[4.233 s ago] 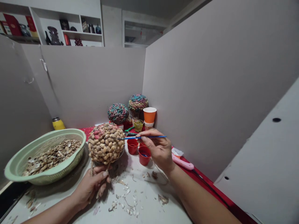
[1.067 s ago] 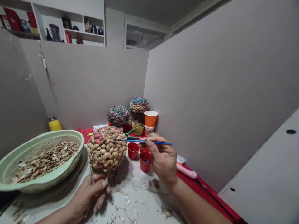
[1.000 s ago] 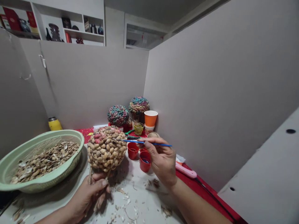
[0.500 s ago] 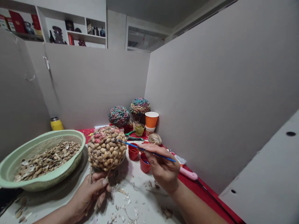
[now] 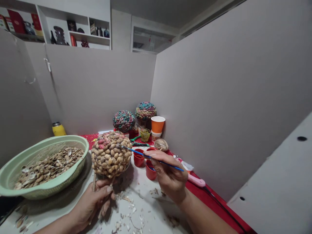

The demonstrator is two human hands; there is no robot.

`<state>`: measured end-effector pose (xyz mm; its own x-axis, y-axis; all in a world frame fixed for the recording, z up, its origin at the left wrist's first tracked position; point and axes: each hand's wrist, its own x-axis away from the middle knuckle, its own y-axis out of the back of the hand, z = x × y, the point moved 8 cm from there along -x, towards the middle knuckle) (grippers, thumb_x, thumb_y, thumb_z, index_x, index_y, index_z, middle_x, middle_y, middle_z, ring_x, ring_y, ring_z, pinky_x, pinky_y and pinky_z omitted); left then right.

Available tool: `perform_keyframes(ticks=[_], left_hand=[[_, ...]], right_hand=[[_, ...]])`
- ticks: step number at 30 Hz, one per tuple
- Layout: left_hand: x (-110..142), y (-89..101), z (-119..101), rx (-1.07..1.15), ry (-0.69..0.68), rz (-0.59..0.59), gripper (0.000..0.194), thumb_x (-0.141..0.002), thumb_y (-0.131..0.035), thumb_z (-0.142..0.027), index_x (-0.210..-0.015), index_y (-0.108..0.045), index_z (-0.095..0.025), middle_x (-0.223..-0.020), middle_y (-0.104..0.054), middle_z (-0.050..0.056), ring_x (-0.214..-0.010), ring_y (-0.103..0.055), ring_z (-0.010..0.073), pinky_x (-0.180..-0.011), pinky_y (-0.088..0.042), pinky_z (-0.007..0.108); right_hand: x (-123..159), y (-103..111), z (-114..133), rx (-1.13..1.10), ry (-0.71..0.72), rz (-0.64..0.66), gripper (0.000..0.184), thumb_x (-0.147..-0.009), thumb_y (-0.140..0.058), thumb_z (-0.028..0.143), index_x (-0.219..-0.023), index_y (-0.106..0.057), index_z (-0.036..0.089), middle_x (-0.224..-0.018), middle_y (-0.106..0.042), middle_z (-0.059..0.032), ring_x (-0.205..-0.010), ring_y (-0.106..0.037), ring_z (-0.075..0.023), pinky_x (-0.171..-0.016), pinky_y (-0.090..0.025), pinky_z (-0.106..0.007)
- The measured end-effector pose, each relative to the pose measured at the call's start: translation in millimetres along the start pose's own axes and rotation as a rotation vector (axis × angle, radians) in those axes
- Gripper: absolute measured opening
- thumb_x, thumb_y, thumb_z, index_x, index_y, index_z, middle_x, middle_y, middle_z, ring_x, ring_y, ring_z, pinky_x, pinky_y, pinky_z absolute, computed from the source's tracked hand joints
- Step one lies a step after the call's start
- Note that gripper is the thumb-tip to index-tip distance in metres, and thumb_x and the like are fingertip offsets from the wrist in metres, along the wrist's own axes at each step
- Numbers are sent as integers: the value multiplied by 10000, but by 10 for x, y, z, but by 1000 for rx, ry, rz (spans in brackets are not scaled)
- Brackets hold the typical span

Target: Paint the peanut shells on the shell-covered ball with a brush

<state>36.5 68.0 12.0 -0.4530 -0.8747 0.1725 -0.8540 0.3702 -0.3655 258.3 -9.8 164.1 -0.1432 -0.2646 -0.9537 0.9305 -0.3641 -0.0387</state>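
A dome covered in peanut shells (image 5: 112,159) stands on thin, twine-like legs, with a patch of pink paint on its upper left and bare tan shells elsewhere. Below it my left hand (image 5: 98,200) is closed around one of the legs. My right hand (image 5: 172,177) pinches a blue paintbrush (image 5: 143,154) near the middle of its handle. The bristles touch or nearly touch the dome's upper right side. Two red cups (image 5: 138,158) are just behind my right hand, and the nearer red cup (image 5: 151,170) holds dark blue paint.
A green basket (image 5: 84,143) of empty shells sits at left, a yellow jar (image 5: 58,129) behind it. Two painted domes (image 5: 145,111), an orange paper cup (image 5: 158,124) and a twine ball (image 5: 161,144) stand behind. A pink-handled tool (image 5: 196,180) lies right. Shell scraps litter the front.
The brush tip has shifted very slightly left on the dome's shells. Both hands keep their holds, and the view has moved a little.
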Motion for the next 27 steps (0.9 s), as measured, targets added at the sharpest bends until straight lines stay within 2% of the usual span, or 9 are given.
perform_keyframes(ticks=[5, 11, 15, 21, 27], left_hand=[[10, 5, 10, -25, -3, 11, 453, -616, -942, -487, -773, -749, -109, -616, -729, 16, -324, -504, 30, -299, -387, 123], [3, 24, 2, 2, -4, -14, 411, -628, -944, -447, -770, -740, -119, -616, -726, 4, -338, -515, 32, -330, -413, 133], [-2, 35, 8, -17, -2, -20, 443, -600, -949, -484, -730, -730, -122, -612, -722, 5, -333, -511, 33, -309, -397, 129], [2, 16, 7, -43, 1, -7, 458, -593, -950, -496, -710, -732, -111, -600, -718, 10, -330, -514, 34, -306, -397, 129], [2, 24, -15, -9, -6, -18, 434, -602, -950, -473, -748, -736, -125, -608, -730, 6, -319, -493, 29, -304, -382, 132]], right_hand=[[-3, -55, -19, 14, -10, 61, 362, -909, -647, 67, -1164, -731, 310, -1045, -815, -44, -963, -781, -228, -847, -653, -406], [12, 12, -22, 29, -5, 22, 384, -902, -635, 55, -1175, -721, 310, -1024, -807, -42, -951, -769, -214, -856, -637, -401], [28, 4, 5, 43, 20, 14, 378, -897, -654, 67, -1176, -722, 313, -1023, -814, -42, -933, -781, -229, -842, -650, -423], [8, -79, 29, 32, 53, 95, 422, -908, -622, 40, -1220, -701, 314, -1069, -809, -46, -986, -773, -222, -851, -649, -409], [33, 34, -1, 33, 15, -9, 387, -897, -650, 68, -1183, -714, 321, -1015, -809, -34, -932, -772, -223, -850, -642, -421]])
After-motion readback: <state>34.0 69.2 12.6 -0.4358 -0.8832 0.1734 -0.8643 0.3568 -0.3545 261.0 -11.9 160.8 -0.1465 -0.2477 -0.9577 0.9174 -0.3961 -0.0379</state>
